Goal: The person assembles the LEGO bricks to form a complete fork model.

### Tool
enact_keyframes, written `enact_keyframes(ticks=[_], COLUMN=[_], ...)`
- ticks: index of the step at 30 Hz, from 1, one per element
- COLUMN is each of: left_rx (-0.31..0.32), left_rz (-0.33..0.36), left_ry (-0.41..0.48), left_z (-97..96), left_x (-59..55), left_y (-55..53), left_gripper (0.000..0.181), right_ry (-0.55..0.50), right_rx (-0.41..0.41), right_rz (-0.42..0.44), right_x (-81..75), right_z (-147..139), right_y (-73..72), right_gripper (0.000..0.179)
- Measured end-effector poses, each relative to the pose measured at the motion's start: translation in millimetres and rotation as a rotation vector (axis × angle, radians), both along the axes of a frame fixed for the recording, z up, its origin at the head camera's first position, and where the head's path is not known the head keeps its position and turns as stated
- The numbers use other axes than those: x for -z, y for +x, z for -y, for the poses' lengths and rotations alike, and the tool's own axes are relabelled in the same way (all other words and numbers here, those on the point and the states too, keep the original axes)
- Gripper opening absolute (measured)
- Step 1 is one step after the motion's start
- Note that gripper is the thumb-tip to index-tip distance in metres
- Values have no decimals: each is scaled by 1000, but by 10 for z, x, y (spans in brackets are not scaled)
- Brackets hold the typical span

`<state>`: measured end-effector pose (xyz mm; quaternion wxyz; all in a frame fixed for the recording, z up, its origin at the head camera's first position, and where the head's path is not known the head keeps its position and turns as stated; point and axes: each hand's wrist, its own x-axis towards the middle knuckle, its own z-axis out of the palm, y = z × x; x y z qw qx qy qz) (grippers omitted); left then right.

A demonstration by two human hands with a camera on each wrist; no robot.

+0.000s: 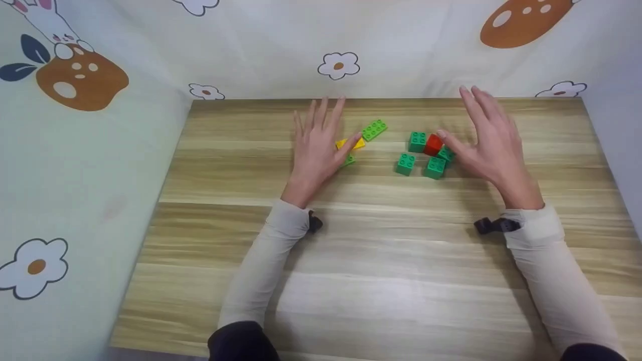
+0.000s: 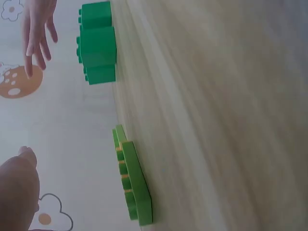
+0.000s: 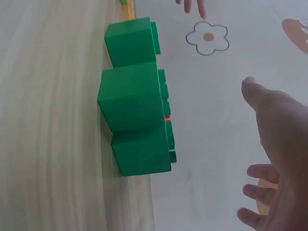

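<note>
My left hand (image 1: 316, 148) has its fingers spread over flat toy building bricks: a yellow one (image 1: 358, 144) and a light green one (image 1: 349, 160), both partly hidden by the hand. Just beyond the thumb lies another light green flat brick (image 1: 375, 130) with studs up. To the right, a red brick (image 1: 433, 145) sits among several darker green cube-like bricks (image 1: 405, 164). Over their right side my right hand (image 1: 494, 145) hovers, fingers extended and thumb apart, holding nothing. In the right wrist view, its thumb stays away from the green bricks (image 3: 132, 98).
The bricks stand on a wood-grain table (image 1: 351, 281), toward its far edge. A patterned cloth (image 1: 271, 50) rises behind the table and along its left side. Dark wrist cameras are strapped at both sleeve cuffs (image 1: 534, 228).
</note>
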<state>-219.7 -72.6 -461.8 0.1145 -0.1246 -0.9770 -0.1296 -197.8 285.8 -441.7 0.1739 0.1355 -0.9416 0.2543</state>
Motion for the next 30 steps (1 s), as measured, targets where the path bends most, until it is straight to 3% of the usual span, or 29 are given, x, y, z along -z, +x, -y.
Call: enact_keyframes(ticks=[10, 16, 19, 23, 30], left_rx=[165, 258, 313, 391, 471], left_rz=[59, 74, 46, 42, 170], left_ry=[121, 144, 150, 136, 110], left_z=[-175, -347, -432, -532, -694], left_x=[-13, -21, -8, 7, -35], left_y=[158, 227, 251, 273, 269], left_gripper=[76, 70, 65, 57, 51], right_ry=[9, 52, 83, 130, 174], right_rx=[-60, -113, -127, -134, -136], right_rz=[113, 113, 101, 153, 229], right_x=[79, 141, 149, 119, 87], right_z=[158, 197, 199, 199, 203], right_y=[180, 250, 266, 283, 299], right_gripper=[79, 56, 45, 37, 38])
